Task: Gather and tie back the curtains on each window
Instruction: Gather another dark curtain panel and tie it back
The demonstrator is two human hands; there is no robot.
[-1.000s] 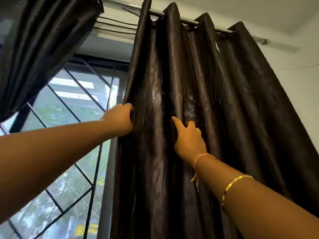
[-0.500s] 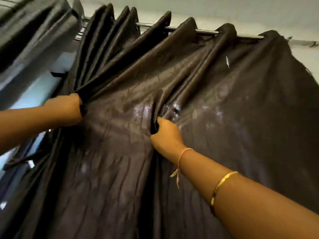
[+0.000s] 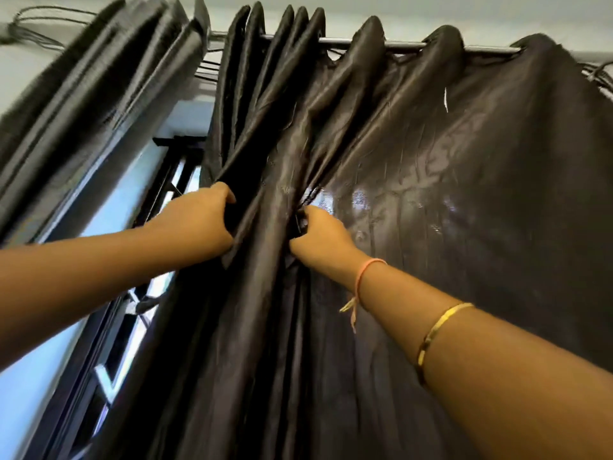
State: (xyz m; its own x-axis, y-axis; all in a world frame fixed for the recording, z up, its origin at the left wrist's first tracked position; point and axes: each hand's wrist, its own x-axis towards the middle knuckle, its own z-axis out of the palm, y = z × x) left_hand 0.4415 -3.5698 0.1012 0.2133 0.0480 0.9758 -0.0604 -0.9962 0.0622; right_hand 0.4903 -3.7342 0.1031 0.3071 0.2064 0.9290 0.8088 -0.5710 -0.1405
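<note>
Both hands are up on the dark curtain (image 3: 447,200), close together w/ one strip of fabric btwn them. The left hand (image 3: 199,224) has its fingers curled round a bunch of pleats at the curtain's window-side edge, gripping the folds. The right hand (image 3: 320,239) is just beside it, fingers hooked into a fold & pinching the cloth. Its fingertips are buried in the fabric, so how many of them hold it can't be told. The right forearm carries a pink thread bracelet (image 3: 365,277) at the wrist & a gold bangle (image 3: 438,330) further down the arm.

The curtain hangs from a metal rod (image 3: 408,45) running along the top. Toward the rod's left part the pleats are packed tight together. Toward its right end the cloth is spread wide & fairly flat, w/ a shiny patch just right of the right hand. Folds run diagonally from the rod down to the two hands, then drop straight below them.

A second dark curtain (image 3: 93,94) is bunched just left of where the rod comes into view, blurred, slanting down to the left. Btwn the two curtains a strip of window (image 3: 106,220) shows bright, w/ a black grille (image 3: 109,330) across it. Thin dark cables (image 3: 36,26) loop at the top left.
</note>
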